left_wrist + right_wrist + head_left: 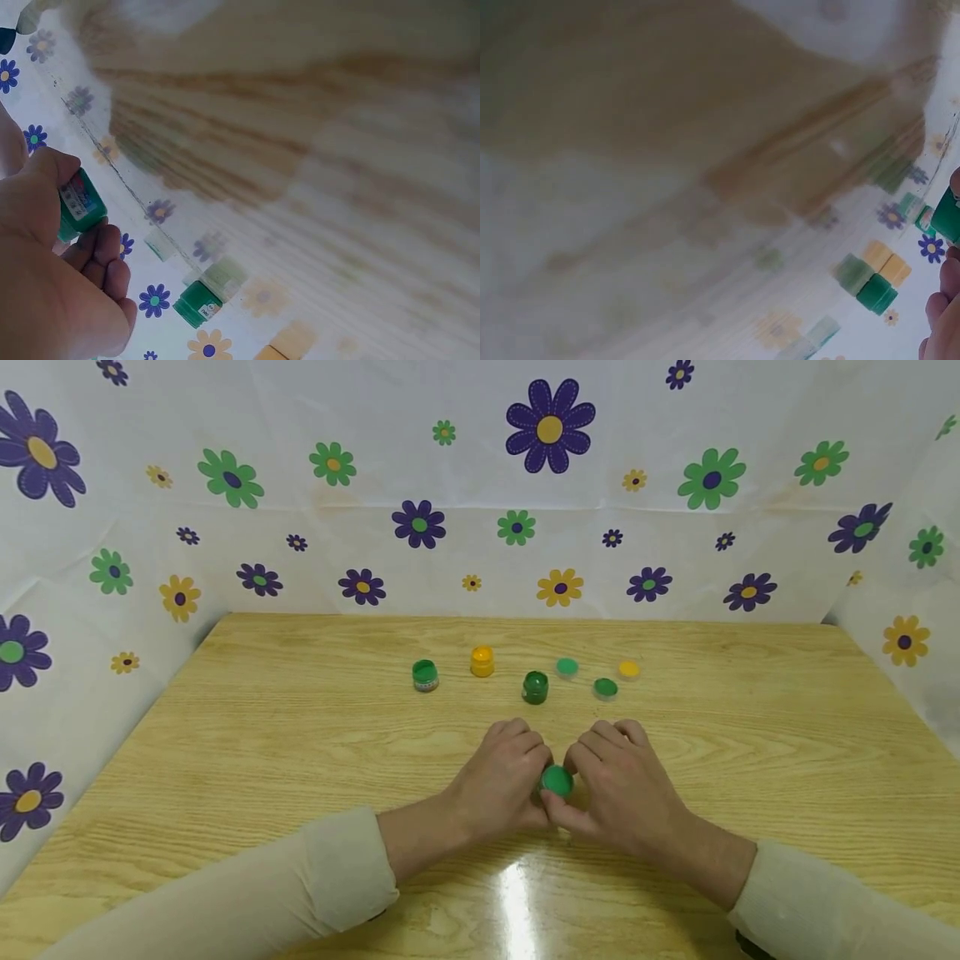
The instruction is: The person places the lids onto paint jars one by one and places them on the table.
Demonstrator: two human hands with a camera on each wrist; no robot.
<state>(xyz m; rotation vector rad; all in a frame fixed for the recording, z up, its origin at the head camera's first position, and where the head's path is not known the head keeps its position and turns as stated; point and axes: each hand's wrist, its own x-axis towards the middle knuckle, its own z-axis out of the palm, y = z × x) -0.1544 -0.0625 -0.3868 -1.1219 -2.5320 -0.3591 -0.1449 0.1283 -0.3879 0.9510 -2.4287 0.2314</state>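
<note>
A small green paint jar [557, 781] is between my two hands near the front of the table. My left hand [504, 781] grips it from the left, and a printed label shows on the jar [81, 201] in the left wrist view. From the right, my right hand [621, 787] holds it too, thumb at the front of its rim and curled fingers at its far side. Only part of the right hand [946, 307] appears at the edge of the right wrist view. Whether the jar's green top is a lid or paint, I cannot tell.
Beyond the hands stand uncapped jars: green [425, 676], yellow [482, 662] and dark green [536, 688]. To their right lie a light green lid [567, 668], a dark green lid [605, 689] and a yellow lid [628, 670]. A flowered cloth [465, 477] hangs behind the wooden table [300, 735].
</note>
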